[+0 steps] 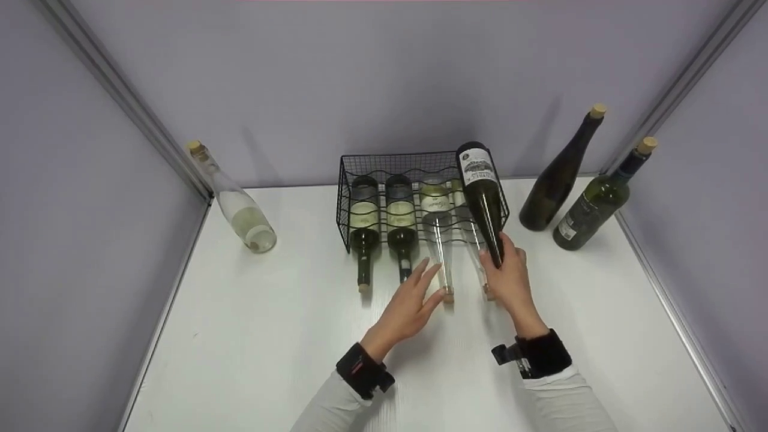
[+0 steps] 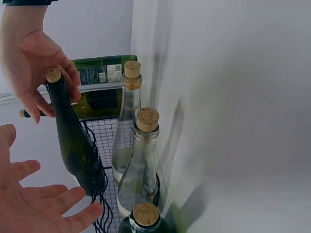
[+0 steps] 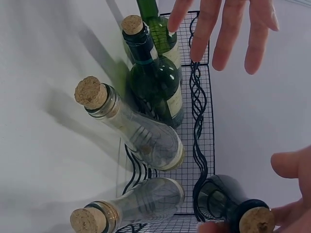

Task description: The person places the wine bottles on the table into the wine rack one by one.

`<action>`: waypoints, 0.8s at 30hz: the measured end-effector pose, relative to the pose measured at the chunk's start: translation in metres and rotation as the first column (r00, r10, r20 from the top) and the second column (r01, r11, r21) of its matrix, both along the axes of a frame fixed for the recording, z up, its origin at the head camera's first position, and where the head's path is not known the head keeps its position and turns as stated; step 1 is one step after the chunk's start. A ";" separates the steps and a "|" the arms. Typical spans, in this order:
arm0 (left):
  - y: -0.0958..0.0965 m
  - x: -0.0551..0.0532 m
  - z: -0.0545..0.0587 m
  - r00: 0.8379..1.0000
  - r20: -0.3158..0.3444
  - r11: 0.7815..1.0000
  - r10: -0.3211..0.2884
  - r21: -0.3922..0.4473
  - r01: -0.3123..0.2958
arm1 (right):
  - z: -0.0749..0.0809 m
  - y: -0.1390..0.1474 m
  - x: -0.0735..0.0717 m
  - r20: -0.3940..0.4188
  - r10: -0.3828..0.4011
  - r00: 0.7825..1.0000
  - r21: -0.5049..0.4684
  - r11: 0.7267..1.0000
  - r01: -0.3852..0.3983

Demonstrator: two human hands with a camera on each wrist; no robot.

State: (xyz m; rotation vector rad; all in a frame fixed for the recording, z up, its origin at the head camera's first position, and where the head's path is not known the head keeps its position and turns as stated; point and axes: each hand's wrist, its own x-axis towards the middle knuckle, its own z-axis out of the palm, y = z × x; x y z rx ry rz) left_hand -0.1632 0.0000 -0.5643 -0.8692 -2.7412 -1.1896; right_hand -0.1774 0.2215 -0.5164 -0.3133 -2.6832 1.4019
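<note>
My right hand (image 1: 510, 282) grips the corked neck of a dark green wine bottle (image 1: 487, 198) with a white label. The bottle slants over the right end of a black wire rack (image 1: 399, 161), its base toward the back. In the left wrist view, the right hand's fingers curl near the cork (image 2: 53, 74). My left hand (image 1: 408, 306) hovers with fingers spread near the neck of a clear bottle (image 1: 441, 237) lying in the rack. Another clear bottle (image 1: 473, 231) lies to its right. Two green bottles (image 1: 364, 240) lie in the rack's left half, necks toward me.
A clear corked bottle (image 1: 246, 219) stands on the white table (image 1: 252, 336) at the left. At the right stand a brown bottle (image 1: 555, 186) and a green bottle (image 1: 594, 210), both corked. Grey wall panels (image 1: 288, 78) enclose the back and sides.
</note>
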 end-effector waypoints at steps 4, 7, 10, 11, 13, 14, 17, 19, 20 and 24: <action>-0.007 -0.001 0.000 1.000 -0.005 1.000 0.007 0.011 -0.007 | 0.004 -0.001 0.005 -0.017 0.014 1.000 0.005 1.000 -0.014; -0.013 -0.002 0.000 1.000 0.015 1.000 0.012 0.019 -0.012 | 0.008 -0.002 0.009 -0.043 0.034 0.998 0.016 0.999 -0.033; -0.019 -0.003 0.001 0.999 0.044 0.999 0.025 0.039 -0.027 | 0.013 -0.003 0.012 -0.052 0.083 0.995 0.041 0.996 -0.081; -0.022 -0.004 0.001 0.998 0.052 0.998 0.034 0.045 -0.036 | 0.015 -0.003 0.014 -0.055 0.103 0.993 0.047 0.994 -0.101; -0.027 -0.006 0.001 0.997 0.061 0.997 0.051 0.062 -0.055 | 0.019 -0.004 0.017 -0.057 0.142 0.988 0.060 0.988 -0.139; -0.030 -0.006 0.001 0.996 0.064 0.995 0.062 0.069 -0.066 | 0.021 -0.005 0.019 -0.060 0.161 0.985 0.065 0.985 -0.157; -0.039 -0.008 0.002 0.993 0.065 0.991 0.102 0.081 -0.107 | 0.024 -0.009 0.024 -0.088 0.211 0.974 0.071 0.976 -0.205; -0.045 -0.009 0.002 0.990 0.064 0.987 0.128 0.089 -0.133 | 0.025 -0.012 0.027 -0.110 0.234 0.966 0.072 0.971 -0.227; -0.048 -0.010 0.002 0.988 0.064 0.985 0.141 0.091 -0.147 | 0.025 -0.014 0.028 -0.122 0.243 0.962 0.072 0.969 -0.236; -0.061 -0.014 0.002 0.982 0.051 0.975 0.182 0.119 -0.186 | 0.023 -0.020 0.030 -0.142 0.276 0.951 0.054 0.961 -0.271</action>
